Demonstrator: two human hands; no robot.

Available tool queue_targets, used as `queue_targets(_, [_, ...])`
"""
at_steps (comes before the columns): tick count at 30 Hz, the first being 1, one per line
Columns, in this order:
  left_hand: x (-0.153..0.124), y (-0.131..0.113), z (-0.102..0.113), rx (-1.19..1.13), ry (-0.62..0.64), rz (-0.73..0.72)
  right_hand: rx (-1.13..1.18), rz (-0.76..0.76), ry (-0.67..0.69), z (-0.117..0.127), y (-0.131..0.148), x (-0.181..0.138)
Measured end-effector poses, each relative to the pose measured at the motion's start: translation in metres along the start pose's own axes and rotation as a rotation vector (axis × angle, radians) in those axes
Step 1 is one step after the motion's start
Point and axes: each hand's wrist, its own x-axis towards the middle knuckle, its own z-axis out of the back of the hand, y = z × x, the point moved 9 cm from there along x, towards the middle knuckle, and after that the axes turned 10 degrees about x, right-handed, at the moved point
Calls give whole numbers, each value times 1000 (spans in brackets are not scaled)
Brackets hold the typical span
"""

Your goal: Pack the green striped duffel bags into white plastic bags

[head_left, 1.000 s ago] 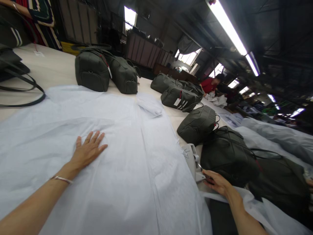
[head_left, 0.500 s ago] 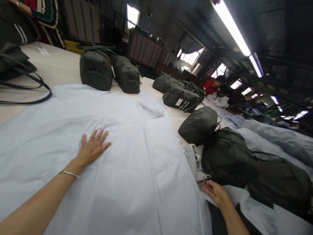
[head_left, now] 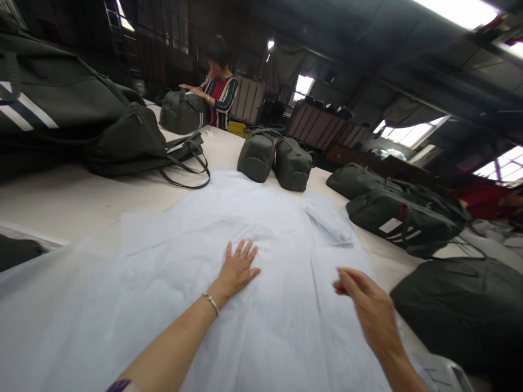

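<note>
A stack of thin white paper sheets [head_left: 171, 283] covers the near part of the pale table [head_left: 73, 201]. My left hand [head_left: 237, 268] lies flat on the paper, fingers spread, a bracelet on the wrist. My right hand [head_left: 368, 307] hovers just above the paper's right part, fingers loosely curled and slightly blurred, with nothing in it. A crumpled wad of white paper [head_left: 329, 220] lies beyond it.
Several dark green duffel bags lie around: a pair [head_left: 275, 158] beyond the paper, others at the right [head_left: 404, 218] and near right [head_left: 461, 310], and flat ones at the left [head_left: 122, 141]. A person in a striped top [head_left: 220, 100] handles a bag [head_left: 182, 111] at the far side.
The view swung left. My right hand left the white object at the table's right edge and came up over the paper. My left hand stayed flat on the sheets.
</note>
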Motion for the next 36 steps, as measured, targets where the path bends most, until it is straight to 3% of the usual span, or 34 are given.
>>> queue_targets(4, [1, 0, -1, 6, -30, 13, 25, -130, 481, -151, 2, 52])
queue_targets(6, [2, 0, -2, 5, -35, 25, -12, -181, 606, -197, -6, 76])
queue_targets(8, [2, -1, -2, -9, -28, 30, -52, -195, 657, -219, -16, 97])
queue_targets(17, [2, -2, 2, -44, 18, 28, -414, -209, 599, -236, -77, 148])
queue_targets(20, [3, -3, 0, -63, 46, 15, -570, -197, 519, -228, -79, 161])
queue_targets(23, [4, -2, 0, -84, 53, 16, -675, -126, 363, -207, -63, 165])
queue_targets(25, [4, -2, -2, -88, 59, 18, -680, -25, 249, -197, -54, 154])
queue_targets(27, [3, -2, -4, -83, 46, 22, -674, 170, 213, -202, -50, 131])
queue_targets(30, [1, -3, -4, -75, 3, 19, -732, 403, 375, -233, -62, 88])
queue_targets(33, [3, -3, -3, -106, 43, 11, -703, 285, 484, -242, -77, 71])
queue_targets(36, [13, 1, 6, -191, 167, 20, -606, 163, 383, -209, -59, 60])
